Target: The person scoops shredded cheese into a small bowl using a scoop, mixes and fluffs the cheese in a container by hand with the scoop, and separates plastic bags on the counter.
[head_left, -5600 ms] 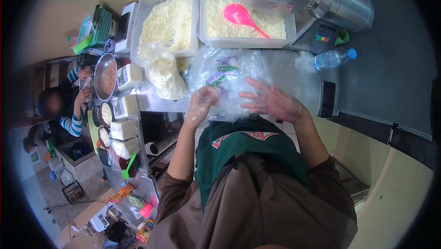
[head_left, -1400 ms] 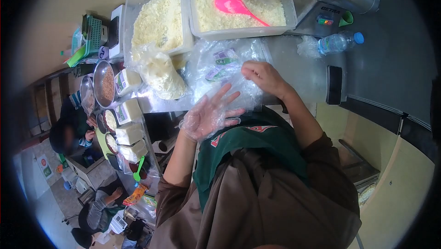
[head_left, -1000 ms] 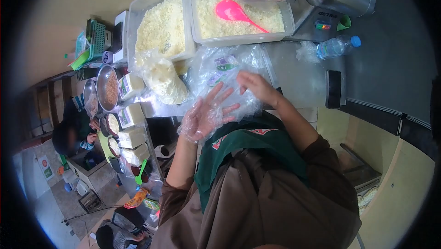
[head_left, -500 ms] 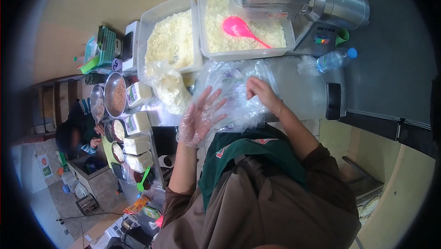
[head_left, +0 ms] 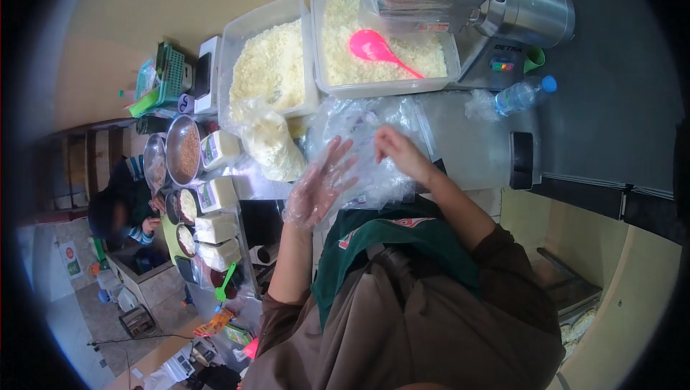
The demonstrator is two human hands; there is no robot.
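Note:
My left hand [head_left: 320, 187] is inside a thin clear plastic glove, palm up with the fingers spread; nothing lies in it. To its right, my bare right hand [head_left: 402, 153] hovers over a pile of clear plastic bags [head_left: 366, 120] on the steel counter. Its fingers are curled in and slightly blurred; what they hold, if anything, does not show. Just beyond my left hand sits a clear bag of white grated stuff [head_left: 269, 147].
Two plastic tubs of grated white food [head_left: 269, 66] stand at the back, a pink spoon [head_left: 374, 46] in the right one. Around are a steel machine [head_left: 528, 9], a water bottle [head_left: 525, 94], wrapped white blocks [head_left: 217, 194] and bowls [head_left: 185, 149]. A co-worker [head_left: 118, 203] is at far left.
My right hand has moved slightly left over the bags, its fingers turning downward. My left hand has shifted slightly right, still spread.

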